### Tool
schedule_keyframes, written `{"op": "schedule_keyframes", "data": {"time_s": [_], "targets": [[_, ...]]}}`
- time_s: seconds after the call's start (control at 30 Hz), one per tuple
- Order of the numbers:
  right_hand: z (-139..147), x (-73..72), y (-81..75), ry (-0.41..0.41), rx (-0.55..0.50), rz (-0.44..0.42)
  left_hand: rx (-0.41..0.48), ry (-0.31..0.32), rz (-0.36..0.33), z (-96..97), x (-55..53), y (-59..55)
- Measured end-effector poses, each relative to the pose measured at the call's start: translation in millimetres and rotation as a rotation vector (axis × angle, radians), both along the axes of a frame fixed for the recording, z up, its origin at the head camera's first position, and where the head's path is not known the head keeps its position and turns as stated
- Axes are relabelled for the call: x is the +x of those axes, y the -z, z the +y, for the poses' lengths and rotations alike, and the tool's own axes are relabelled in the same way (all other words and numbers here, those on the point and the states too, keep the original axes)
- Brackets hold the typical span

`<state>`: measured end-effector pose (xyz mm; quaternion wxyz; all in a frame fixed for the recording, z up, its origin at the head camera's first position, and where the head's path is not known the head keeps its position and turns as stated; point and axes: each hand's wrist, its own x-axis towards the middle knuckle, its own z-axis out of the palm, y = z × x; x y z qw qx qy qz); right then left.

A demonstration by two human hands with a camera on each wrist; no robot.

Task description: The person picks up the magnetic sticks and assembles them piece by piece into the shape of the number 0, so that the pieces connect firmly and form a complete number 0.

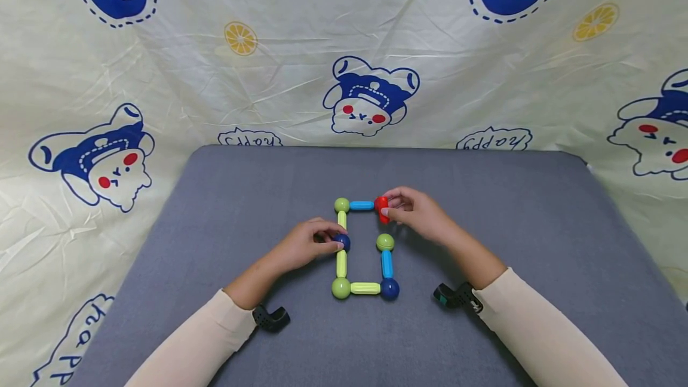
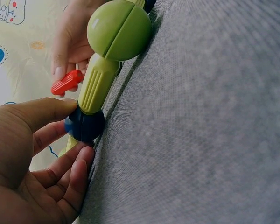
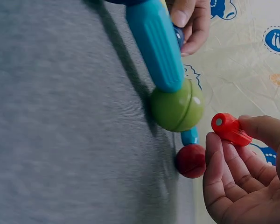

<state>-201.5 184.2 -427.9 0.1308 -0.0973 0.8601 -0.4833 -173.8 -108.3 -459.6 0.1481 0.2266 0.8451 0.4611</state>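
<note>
Ball-and-rod building pieces form an almost closed rectangular outline on the grey table. My left hand (image 1: 303,245) pinches the dark blue ball (image 2: 84,125) in the left side, between thumb and fingers. Yellow-green rods (image 1: 341,263) run from that ball to green balls at the top left and bottom left. My right hand (image 1: 418,212) holds a short red rod (image 3: 231,129) between thumb and fingertips. Close by sits a red ball (image 3: 191,161) on the end of the top blue rod (image 1: 362,205). A gap separates the held rod from the right-hand green ball (image 1: 384,242) in the right wrist view.
Along the right side, a blue rod (image 1: 387,264) joins the green ball to a dark blue ball (image 1: 389,289). At the bottom, a yellow-green rod (image 1: 365,288) meets another green ball (image 1: 341,288). Behind the table (image 1: 484,196) hangs a printed cloth (image 1: 290,94).
</note>
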Motion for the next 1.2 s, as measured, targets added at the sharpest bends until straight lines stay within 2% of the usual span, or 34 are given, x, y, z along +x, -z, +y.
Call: {"op": "schedule_keyframes", "data": {"time_s": [0.23,0.43,1.0,1.2], "targets": [[1.2,7.6,15.1,-0.014,-0.036,-0.02,-0.007,-0.002,-0.008,-0.2,0.4,-0.2],[0.8,9.8,21.2,-0.005,-0.06,-0.04,-0.004,0.0,-0.002,-0.2,0.2,1.5],[0.0,8.4,25.3,0.034,-0.034,-0.039,-0.009,0.008,0.029,-0.8,-0.2,1.1],[-0.5,7.3,25.9,-0.011,-0.02,-0.01,-0.006,0.005,0.032,-1.1,-0.3,2.3]]}}
